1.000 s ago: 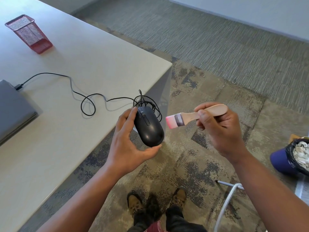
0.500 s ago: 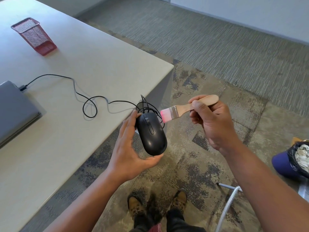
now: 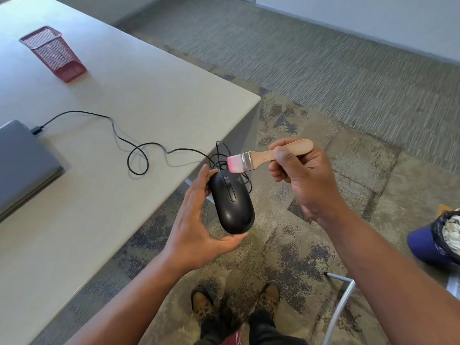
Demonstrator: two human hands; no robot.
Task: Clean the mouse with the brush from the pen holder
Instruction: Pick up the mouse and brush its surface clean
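A black wired mouse [image 3: 232, 202] is held in the air off the table's corner, cradled top side up in my left hand [image 3: 196, 227]. Its black cable [image 3: 139, 148] loops back over the table [image 3: 124, 95] to a grey laptop [image 3: 22, 163]. My right hand [image 3: 303, 180] grips the wooden handle of a small brush [image 3: 263, 156]. The pink bristles touch the front end of the mouse, by its buttons. A red mesh pen holder [image 3: 53, 53] stands on the far left of the table; nothing shows above its rim.
The table edge runs diagonally just left of my hands. Patterned carpet lies below, with my shoes [image 3: 236, 300] on it. A metal chair leg [image 3: 341, 302] is at lower right. A blue bin lined with a black bag [image 3: 438, 240] sits at the right edge.
My right hand has carried the brush leftward and down, from clear of the mouse until the bristles meet its front end. My left hand has tilted the mouse slightly.
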